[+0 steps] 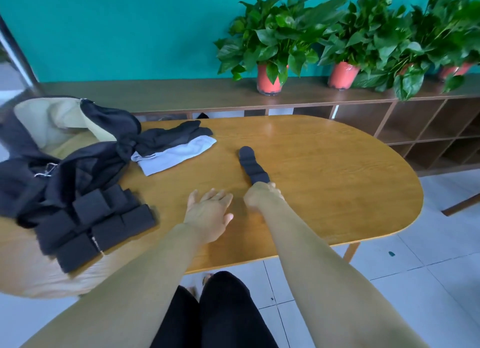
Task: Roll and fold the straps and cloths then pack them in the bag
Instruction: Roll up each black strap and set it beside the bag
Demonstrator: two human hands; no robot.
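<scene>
The right hand grips a black strap on the table; the left hand lies open.

No legible text or labels

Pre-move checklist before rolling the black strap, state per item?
1. Right hand grips the near end of the black strap: ok.
2. Strap flat on the table: not ok, it lies rippled.
3. Left hand free to help: ok, open and holding nothing.
4. Bare wood around the strap: ok.
5. Bag has room left: cannot tell, dark gear is draped over it.
</scene>
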